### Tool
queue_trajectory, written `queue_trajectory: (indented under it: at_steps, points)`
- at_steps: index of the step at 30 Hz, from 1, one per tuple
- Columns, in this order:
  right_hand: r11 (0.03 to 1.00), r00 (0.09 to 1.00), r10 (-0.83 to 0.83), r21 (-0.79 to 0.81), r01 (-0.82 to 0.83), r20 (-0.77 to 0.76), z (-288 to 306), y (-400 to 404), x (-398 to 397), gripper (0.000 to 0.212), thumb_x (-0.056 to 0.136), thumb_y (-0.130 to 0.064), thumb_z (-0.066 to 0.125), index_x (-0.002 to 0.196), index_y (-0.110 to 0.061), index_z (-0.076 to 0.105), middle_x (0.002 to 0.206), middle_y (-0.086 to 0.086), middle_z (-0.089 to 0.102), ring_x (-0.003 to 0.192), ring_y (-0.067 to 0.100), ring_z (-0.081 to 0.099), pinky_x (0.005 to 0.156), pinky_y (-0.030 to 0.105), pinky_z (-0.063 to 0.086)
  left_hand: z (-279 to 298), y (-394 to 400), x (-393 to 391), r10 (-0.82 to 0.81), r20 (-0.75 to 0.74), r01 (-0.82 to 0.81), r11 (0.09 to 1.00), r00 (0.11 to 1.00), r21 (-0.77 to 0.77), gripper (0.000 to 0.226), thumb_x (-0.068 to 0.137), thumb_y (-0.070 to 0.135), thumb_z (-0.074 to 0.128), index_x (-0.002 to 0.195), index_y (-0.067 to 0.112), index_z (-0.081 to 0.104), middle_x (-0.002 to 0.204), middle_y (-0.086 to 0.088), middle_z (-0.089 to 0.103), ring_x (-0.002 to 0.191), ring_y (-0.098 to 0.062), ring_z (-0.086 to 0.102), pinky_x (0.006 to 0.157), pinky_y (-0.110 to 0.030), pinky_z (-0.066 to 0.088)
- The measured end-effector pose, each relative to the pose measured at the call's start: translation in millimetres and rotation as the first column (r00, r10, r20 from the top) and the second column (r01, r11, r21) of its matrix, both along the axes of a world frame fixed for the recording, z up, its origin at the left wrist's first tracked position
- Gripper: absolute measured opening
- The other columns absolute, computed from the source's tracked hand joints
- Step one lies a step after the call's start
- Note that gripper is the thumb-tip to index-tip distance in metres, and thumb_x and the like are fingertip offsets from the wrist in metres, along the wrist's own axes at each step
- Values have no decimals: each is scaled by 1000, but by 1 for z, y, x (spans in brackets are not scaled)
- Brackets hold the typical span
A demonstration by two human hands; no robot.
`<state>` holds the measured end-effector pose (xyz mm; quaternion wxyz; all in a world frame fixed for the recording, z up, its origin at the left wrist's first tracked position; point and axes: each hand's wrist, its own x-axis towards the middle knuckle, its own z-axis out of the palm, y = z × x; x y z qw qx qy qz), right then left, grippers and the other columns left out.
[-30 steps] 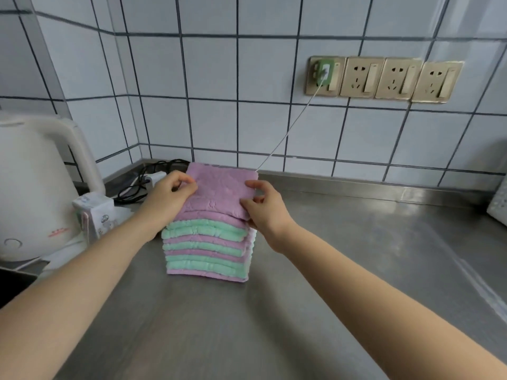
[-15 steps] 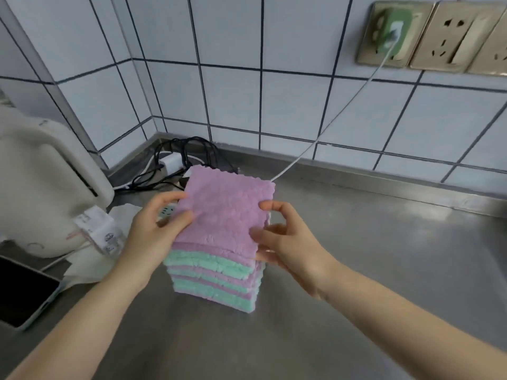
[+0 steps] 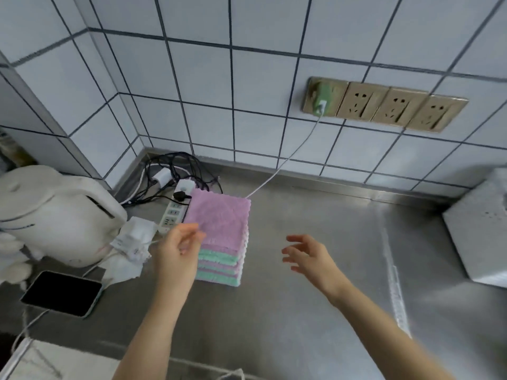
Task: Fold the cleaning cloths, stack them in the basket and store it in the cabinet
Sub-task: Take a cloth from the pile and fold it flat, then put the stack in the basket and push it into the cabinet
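A stack of folded cleaning cloths [image 3: 219, 237], pink and mint green in alternating layers with a pink one on top, stands on the steel counter [image 3: 315, 311]. My left hand [image 3: 178, 250] hovers at the stack's left front corner with fingers loosely curled, holding nothing. My right hand [image 3: 307, 256] floats to the right of the stack, well apart from it, fingers spread and relaxed. No basket or cabinet is in view.
A white kettle [image 3: 55, 215] stands at the left, with crumpled paper [image 3: 131, 242] and a phone [image 3: 61, 293] on a cable beside it. A power strip [image 3: 172, 212] and tangled cords lie behind the stack. A white box [image 3: 477, 229] sits at the right. Wall sockets [image 3: 384, 105] above.
Both hands have let go of the top pink cloth and pulled back from the stack, the right one moving off to the right. My view has tilted and pulled back.
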<state>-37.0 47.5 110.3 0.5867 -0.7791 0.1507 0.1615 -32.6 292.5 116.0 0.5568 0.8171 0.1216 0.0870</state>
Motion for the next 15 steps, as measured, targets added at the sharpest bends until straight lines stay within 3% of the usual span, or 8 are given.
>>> queue_trajectory:
  at_steps: [3, 7, 15]
  points:
    - [997, 997, -58, -44, 61, 55, 6, -25, -19, 20, 93, -15, 54, 111, -22, 59, 101, 6, 68, 92, 15, 67, 86, 36, 55, 8, -43, 2, -69, 48, 70, 997, 997, -26, 15, 87, 7, 61, 95, 19, 64, 84, 4, 71, 82, -8, 65, 75, -24, 50]
    - [968, 972, -177, -150, 200, 158, 16, -80, -46, 17, 92, -21, 55, 102, -35, 58, 99, -5, 68, 94, 12, 65, 82, 31, 54, 11, -123, 6, -248, 49, 250, 968, 968, -30, 13, 89, 10, 59, 94, 21, 63, 76, 9, 71, 77, 0, 64, 68, -9, 44]
    - [826, 880, -362, -331, 455, 308, 52, -247, -84, 17, 92, -17, 56, 105, -26, 60, 95, -5, 69, 88, 8, 64, 69, 14, 48, 21, -293, 1, -474, 5, 474, 879, 880, -50, 18, 89, 12, 57, 87, 30, 60, 70, 19, 69, 71, -5, 65, 71, -34, 53]
